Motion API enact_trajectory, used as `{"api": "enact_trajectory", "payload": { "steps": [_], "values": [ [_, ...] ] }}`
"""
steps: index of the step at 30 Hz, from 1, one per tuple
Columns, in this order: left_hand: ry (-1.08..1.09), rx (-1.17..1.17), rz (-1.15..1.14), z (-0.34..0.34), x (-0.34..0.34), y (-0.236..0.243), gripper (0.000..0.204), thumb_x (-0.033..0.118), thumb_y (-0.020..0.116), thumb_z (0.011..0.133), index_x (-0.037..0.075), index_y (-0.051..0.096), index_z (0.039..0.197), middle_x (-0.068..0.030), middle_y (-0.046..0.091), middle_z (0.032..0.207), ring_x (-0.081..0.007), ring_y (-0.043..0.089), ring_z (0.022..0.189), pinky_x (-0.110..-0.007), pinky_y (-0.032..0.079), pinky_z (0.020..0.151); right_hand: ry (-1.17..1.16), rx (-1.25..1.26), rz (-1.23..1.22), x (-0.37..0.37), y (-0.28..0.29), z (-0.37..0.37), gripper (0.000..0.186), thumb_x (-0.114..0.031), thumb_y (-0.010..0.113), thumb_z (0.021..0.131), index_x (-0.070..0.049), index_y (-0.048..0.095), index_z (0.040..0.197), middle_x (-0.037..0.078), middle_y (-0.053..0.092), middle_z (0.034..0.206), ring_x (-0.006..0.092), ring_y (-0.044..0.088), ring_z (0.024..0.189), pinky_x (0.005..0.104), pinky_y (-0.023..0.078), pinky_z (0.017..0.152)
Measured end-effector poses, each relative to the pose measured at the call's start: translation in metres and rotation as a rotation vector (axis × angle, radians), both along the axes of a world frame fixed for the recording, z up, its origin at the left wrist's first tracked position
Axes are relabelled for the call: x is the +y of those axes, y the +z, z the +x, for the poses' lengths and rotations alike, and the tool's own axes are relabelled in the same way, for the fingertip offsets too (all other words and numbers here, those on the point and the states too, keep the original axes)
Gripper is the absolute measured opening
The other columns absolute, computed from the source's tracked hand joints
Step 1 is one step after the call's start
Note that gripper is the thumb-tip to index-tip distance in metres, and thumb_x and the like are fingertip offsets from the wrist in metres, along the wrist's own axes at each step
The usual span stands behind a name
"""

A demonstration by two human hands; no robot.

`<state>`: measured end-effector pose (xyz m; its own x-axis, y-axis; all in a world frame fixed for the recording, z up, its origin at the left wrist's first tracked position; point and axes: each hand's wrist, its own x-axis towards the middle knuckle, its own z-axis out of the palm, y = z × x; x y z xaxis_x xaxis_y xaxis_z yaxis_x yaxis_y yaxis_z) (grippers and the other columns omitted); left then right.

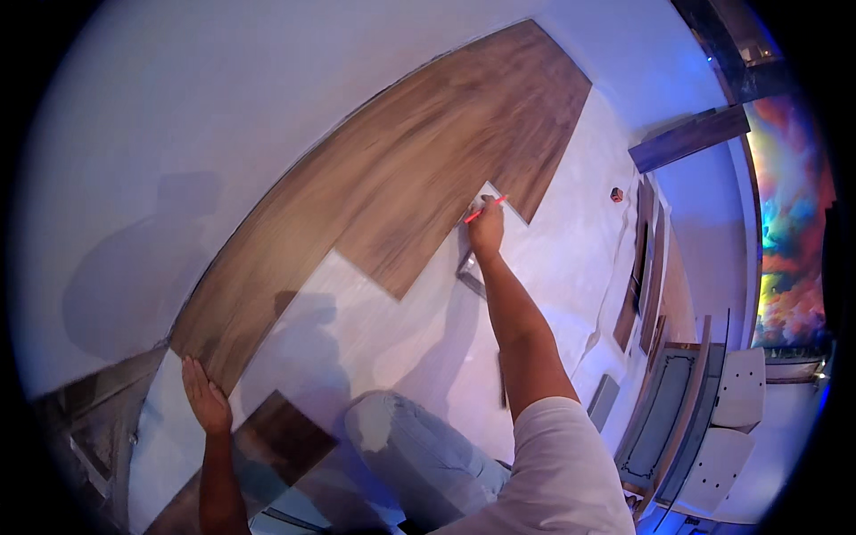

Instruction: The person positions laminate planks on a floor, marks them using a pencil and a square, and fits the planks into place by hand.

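Left hand (pixel 207 399): floorboards (pixel 401 196) | right hand (pixel 486 230): red pencil (pixel 473 218) | between: dark board (pixel 283 435), knee (pixel 383 423)

The planks (pixel 401 183) look smooth and wood-grained — the wall (pixel 223 107) matt, the trousers (pixel 428 446) cloth.

No lettering, numbers, labels or signs can be read here.

Planks (pixel 392 178) brown, streaked wood grain; underlay (pixel 571 250) white; pencil (pixel 473 217) red; wall panel (pixel 786 223) multicoloured, cloudy.
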<state>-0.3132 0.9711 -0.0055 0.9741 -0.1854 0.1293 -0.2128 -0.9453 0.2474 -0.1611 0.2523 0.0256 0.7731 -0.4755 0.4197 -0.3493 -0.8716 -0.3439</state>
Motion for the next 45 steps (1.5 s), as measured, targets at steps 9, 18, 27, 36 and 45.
{"api": "enact_trajectory", "payload": {
  "steps": [9,18,27,36,45],
  "values": [
    [0.019,0.31,0.26,0.009,-0.002,0.025,0.06,0.002,0.052,0.1,-0.005,0.037,0.158,-0.0204,0.031,0.169,-0.0383,0.032,0.155,-0.045,0.029,0.127,-0.311,-0.026,-0.054,-0.149,-0.019,-0.035,0.046,-0.021,0.071,0.093,0.003,0.06,0.131,0.031,0.06,0.134,0.0482,0.05,0.132,0.051,0.041,0.112],
    [-0.093,0.534,0.452,0.116,-0.076,0.035,0.039,0.023,0.064,0.098,0.0,0.066,0.13,-0.0222,0.058,0.143,-0.0401,0.059,0.122,-0.049,0.049,0.101,-0.267,0.03,0.25,-0.119,0.008,-0.013,0.048,-0.01,0.071,0.092,0.006,0.056,0.134,0.034,0.042,0.156,0.0492,0.041,0.144,0.0529,0.034,0.119],
    [-0.501,0.081,-0.047,0.345,-0.555,0.055,0.055,0.022,0.061,0.1,0.011,0.051,0.153,-0.0155,0.043,0.162,-0.038,0.044,0.144,-0.05,0.036,0.119,-0.303,0.103,0.264,-0.142,0.012,-0.017,0.052,-0.015,0.074,0.091,0.005,0.056,0.136,0.037,0.042,0.155,0.0497,0.037,0.147,0.052,0.031,0.122],
    [-0.582,0.102,-0.135,0.397,-0.609,0.035,0.054,0.01,0.059,0.095,0.008,0.056,0.149,-0.0148,0.046,0.161,-0.0379,0.042,0.147,-0.052,0.032,0.124,-0.395,0.216,0.322,-0.142,0.008,-0.019,0.055,-0.018,0.075,0.09,0.004,0.057,0.137,0.035,0.038,0.16,0.046,0.032,0.152,0.0509,0.027,0.123],
    [-0.615,0.084,-0.188,0.405,-0.61,0.024,0.057,0.007,0.062,0.089,0.007,0.06,0.146,-0.0178,0.048,0.159,-0.0405,0.044,0.145,-0.055,0.034,0.122,-0.401,0.229,0.299,-0.143,0.001,-0.017,0.054,-0.019,0.074,0.088,0.003,0.059,0.135,0.034,0.037,0.161,0.0465,0.033,0.151,0.0527,0.027,0.123]
  ]
}}
